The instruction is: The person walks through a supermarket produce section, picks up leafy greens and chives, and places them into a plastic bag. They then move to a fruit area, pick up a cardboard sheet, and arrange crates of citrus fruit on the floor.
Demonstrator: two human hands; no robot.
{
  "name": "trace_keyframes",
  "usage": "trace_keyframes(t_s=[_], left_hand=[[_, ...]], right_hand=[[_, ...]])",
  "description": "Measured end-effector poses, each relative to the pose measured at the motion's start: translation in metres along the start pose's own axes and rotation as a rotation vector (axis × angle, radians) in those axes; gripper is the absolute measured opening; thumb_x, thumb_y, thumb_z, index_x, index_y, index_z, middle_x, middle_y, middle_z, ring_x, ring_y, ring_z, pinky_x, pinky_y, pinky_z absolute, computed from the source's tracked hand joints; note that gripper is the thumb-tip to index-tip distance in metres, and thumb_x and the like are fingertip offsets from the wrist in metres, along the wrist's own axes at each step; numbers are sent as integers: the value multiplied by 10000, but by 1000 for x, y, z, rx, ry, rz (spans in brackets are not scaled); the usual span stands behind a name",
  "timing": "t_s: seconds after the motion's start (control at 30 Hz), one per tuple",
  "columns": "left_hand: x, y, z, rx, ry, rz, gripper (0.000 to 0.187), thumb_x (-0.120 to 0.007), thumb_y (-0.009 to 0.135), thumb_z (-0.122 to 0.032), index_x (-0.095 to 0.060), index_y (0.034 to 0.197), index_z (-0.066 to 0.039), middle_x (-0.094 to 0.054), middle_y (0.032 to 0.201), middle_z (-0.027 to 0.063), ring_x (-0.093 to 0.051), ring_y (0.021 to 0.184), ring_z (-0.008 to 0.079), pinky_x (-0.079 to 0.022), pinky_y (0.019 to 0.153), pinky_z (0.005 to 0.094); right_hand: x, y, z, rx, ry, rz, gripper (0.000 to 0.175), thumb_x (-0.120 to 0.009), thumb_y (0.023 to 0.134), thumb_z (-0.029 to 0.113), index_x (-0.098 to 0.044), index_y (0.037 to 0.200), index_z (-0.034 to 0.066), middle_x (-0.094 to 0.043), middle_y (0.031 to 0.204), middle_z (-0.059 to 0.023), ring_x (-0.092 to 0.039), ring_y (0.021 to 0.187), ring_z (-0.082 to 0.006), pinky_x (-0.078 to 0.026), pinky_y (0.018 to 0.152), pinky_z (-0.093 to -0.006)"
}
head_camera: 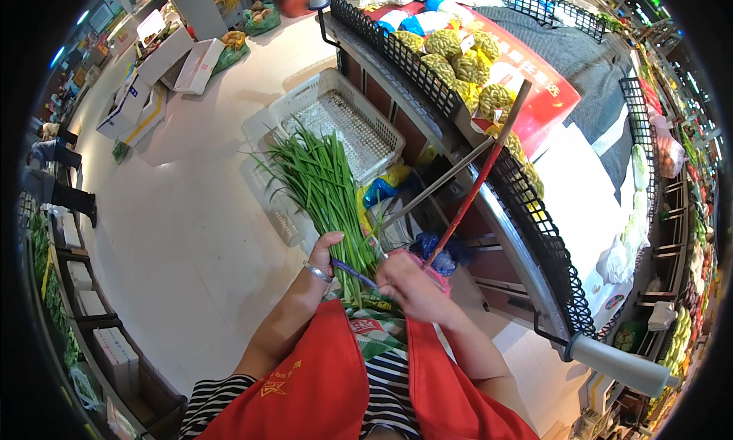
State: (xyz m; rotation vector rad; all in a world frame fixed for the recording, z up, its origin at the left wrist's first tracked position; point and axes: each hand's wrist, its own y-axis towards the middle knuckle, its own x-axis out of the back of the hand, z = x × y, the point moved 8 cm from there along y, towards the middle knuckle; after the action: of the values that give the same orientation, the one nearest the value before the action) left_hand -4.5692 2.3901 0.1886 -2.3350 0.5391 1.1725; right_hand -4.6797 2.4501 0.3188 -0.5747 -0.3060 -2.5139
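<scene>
A thick bunch of long green leaves (326, 182), which look like garlic chives, slants up and away in front of my body. My left hand (324, 253) grips it near the lower end, with the thumb across the stalks. A narrow purple band (354, 272) runs across the front of the stalks. My right hand (409, 284), slightly blurred and curled, holds the band's right end beside the bunch. Just above that hand is a small pale, shiny thing (378, 248), too unclear to name. The back of the bunch is hidden.
A white plastic crate (395, 128) stands on the floor beyond the leaves. To the right is a display stand with a black mesh rim (538, 222), bearing net bags (444, 43). A red pole (467, 202) leans against it. Foam boxes (197, 67) lie farther off; people stand at left.
</scene>
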Motion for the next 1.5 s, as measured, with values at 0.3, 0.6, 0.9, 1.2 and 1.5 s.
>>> trace_keyframes(t_s=[0.3,0.6,0.9,1.2,1.5], left_hand=[[2,38,-67,-485,-197,-109,534,-485,763,-409,-467,1122,-13,-554,976,142,-549,891,281,-473,794,415],[10,12,-82,-504,-98,-19,518,-457,805,-439,-465,1115,-24,-507,1002,93,-516,938,294,-472,760,435],[1,-5,-31,-346,-90,-70,560,-480,767,-423,-456,1135,-1,-539,1036,149,-523,960,271,-452,834,408],[-24,-4,-6,-198,-114,-216,599,-577,678,-407,-476,1117,-11,-546,997,133,-550,945,267,-465,830,394],[-42,9,6,-115,-77,-155,591,-596,673,-391,-490,1121,-20,-553,995,128,-547,951,252,-476,829,376]], right_hand=[[-22,-62,-14,-65,268,323,91,-544,802,54,-476,858,35,-527,801,-109,-541,758,-266,-438,669,-333],[134,-233,-152,-697,422,-590,83,-531,856,65,-464,809,54,-473,691,19,-455,645,-66,-386,573,-214],[193,-196,-232,-726,-430,-1073,148,-541,841,141,-484,791,14,-507,635,-140,-512,565,-219,-422,562,-329],[184,-150,-246,-698,-550,-1012,160,-551,858,205,-551,835,46,-573,697,-129,-569,622,-287,-441,574,-374],[132,-99,-238,-556,-333,-533,248,-561,832,186,-609,1021,34,-638,899,-186,-622,826,-344,-486,720,-405]])
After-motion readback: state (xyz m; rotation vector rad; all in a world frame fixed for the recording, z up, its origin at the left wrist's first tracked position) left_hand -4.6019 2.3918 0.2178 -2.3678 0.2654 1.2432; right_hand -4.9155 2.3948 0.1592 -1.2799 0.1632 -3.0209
